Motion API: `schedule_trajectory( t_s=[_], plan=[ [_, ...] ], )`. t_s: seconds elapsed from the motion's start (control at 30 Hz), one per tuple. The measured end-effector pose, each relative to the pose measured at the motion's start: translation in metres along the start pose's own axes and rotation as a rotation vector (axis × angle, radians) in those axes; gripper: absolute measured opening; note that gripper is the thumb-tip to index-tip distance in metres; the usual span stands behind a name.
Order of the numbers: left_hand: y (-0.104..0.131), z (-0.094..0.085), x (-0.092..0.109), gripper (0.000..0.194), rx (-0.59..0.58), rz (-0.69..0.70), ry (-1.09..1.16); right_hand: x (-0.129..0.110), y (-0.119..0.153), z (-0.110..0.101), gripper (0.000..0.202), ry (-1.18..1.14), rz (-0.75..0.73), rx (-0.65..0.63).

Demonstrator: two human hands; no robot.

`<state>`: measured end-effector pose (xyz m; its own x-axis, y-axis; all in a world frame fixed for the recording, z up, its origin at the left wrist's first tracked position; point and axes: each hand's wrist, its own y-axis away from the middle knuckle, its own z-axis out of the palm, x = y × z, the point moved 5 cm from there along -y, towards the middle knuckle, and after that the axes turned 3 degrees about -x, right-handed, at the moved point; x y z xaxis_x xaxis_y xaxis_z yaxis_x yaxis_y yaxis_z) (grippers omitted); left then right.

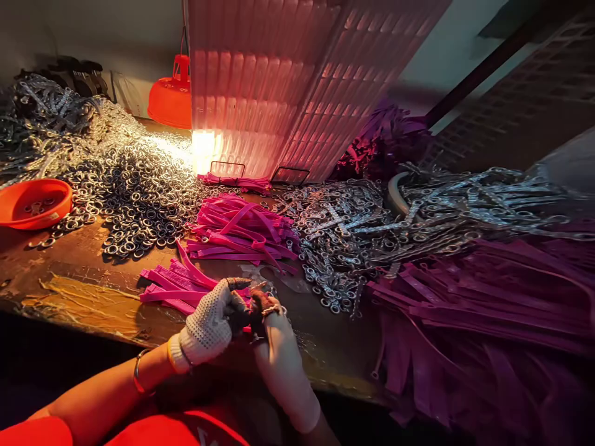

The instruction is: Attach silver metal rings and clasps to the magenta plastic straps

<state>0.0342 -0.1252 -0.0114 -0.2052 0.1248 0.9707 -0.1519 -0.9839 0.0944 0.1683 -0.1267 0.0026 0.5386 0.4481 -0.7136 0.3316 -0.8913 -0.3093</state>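
My left hand [211, 319], in a dotted white glove with dark fingertips, is closed near the table's front edge. Its fingers meet those of my right hand [276, 341], which wears a pale glove with dark, worn fingertips and is also closed. Something small and metallic shows at the right fingertips; what both hands pinch is too small and dark to name. Just behind my left hand lies a small stack of pink straps [174, 285], and beyond it a larger pile of pink straps [242, 226].
Metal rings [144, 198] are heaped at the left beside an orange bowl [35, 201]. An orange lamp [171, 99] hangs by a corrugated panel [279, 80]. Metal chain pieces [344, 217] and purple straps [465, 303] spread over the right side.
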Motion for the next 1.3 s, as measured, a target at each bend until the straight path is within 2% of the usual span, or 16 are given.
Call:
schedule_trajectory(
  t_s=[0.13, 0.2, 0.33, 0.4, 0.5, 0.57, 0.6, 0.63, 0.67, 0.73, 0.8, 0.87, 0.97, 1.07, 1.2, 1.3],
  plan=[
    [-0.017, -0.003, 0.009, 0.038, -0.033, -0.135, 0.044, -0.005, -0.01, -0.002, 0.014, 0.283, -0.089, -0.061],
    [-0.024, -0.001, 0.007, 0.034, -0.004, -0.21, 0.113, -0.003, -0.018, -0.003, 0.015, 0.324, -0.066, -0.067],
    [-0.033, 0.006, 0.006, 0.032, 0.012, -0.211, 0.089, 0.015, -0.03, 0.002, 0.029, -0.04, 0.11, -0.17],
    [-0.05, 0.008, 0.015, 0.029, -0.091, -0.178, -0.055, 0.027, -0.032, 0.006, 0.031, -0.245, 0.192, -0.175],
    [-0.11, 0.004, 0.053, 0.027, -0.22, 0.026, -0.592, 0.041, -0.031, 0.004, 0.031, -0.165, 0.195, 0.001],
    [-0.169, -0.005, 0.09, 0.026, -0.015, 0.25, -1.156, 0.041, -0.029, 0.007, 0.03, 0.056, 0.084, 0.109],
    [-0.201, -0.009, 0.102, 0.027, 0.047, 0.262, -1.238, 0.039, -0.028, 0.011, 0.028, 0.175, 0.005, 0.133],
    [-0.233, -0.011, 0.11, 0.028, 0.091, 0.229, -1.303, 0.035, -0.027, 0.017, 0.025, 0.285, -0.075, 0.142],
    [-0.263, -0.014, 0.111, 0.028, 0.112, 0.094, -1.45, 0.032, -0.026, 0.022, 0.021, 0.377, -0.143, 0.148],
    [-0.311, -0.011, 0.108, 0.027, 0.116, -0.035, -1.508, 0.029, -0.024, 0.03, 0.015, 0.497, -0.215, 0.164],
    [-0.341, -0.003, 0.096, 0.026, 0.095, -0.111, -1.503, 0.029, -0.025, 0.034, 0.02, 0.538, -0.204, 0.17],
    [-0.355, 0.004, 0.084, 0.026, 0.069, -0.14, -1.471, 0.033, -0.027, 0.037, 0.03, 0.543, -0.15, 0.151],
    [-0.353, 0.009, 0.08, 0.027, 0.052, -0.088, -1.377, 0.041, -0.029, 0.04, 0.028, 0.506, -0.085, 0.087],
    [-0.329, 0.01, 0.095, 0.024, 0.058, 0.009, -1.22, 0.047, -0.03, 0.033, 0.026, 0.386, -0.02, 0.044],
    [-0.258, 0.011, 0.108, 0.024, -0.046, 0.048, -0.922, 0.045, -0.037, -0.001, 0.028, 0.031, 0.051, 0.021],
    [-0.184, 0.012, 0.101, 0.025, -0.217, -0.014, -0.396, 0.034, -0.046, -0.037, 0.035, -0.149, 0.035, 0.085]
  ],
)
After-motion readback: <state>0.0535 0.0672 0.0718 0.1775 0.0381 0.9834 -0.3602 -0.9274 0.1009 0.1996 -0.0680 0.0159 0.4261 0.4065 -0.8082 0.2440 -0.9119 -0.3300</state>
